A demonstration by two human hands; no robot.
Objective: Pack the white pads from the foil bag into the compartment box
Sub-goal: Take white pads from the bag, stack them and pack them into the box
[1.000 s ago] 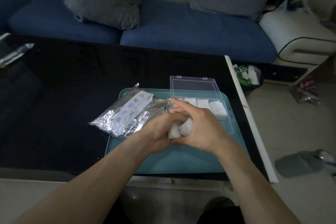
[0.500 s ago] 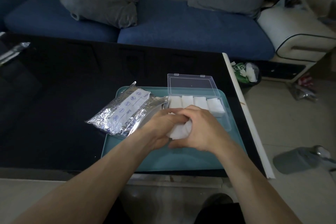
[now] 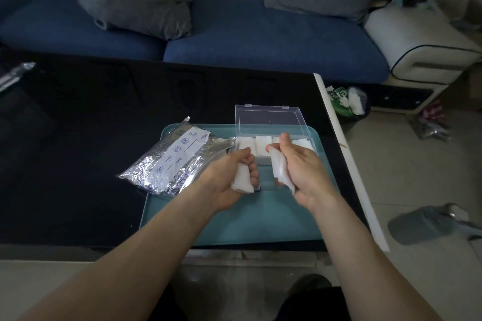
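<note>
My left hand (image 3: 229, 177) grips a small stack of white pads (image 3: 241, 180), palm turned up, over the teal tray (image 3: 234, 224). My right hand (image 3: 300, 167) holds another stack of white pads (image 3: 278, 169) between thumb and fingers, just in front of the clear compartment box (image 3: 270, 122). The box lid stands open at the back, and its far row holds white pads (image 3: 246, 144). The silver foil bag (image 3: 180, 157) lies on the tray's left edge, mouth toward the box.
The tray sits on a black glass table (image 3: 78, 138) near its white right edge (image 3: 347, 159). A blue sofa (image 3: 247, 41) with grey cushions lies beyond. A small bin (image 3: 349, 103) and a grey slipper (image 3: 430, 221) are on the floor at right.
My hands were pressed together around one bundle of pads. They have now pulled apart, each keeping a part of the pads.
</note>
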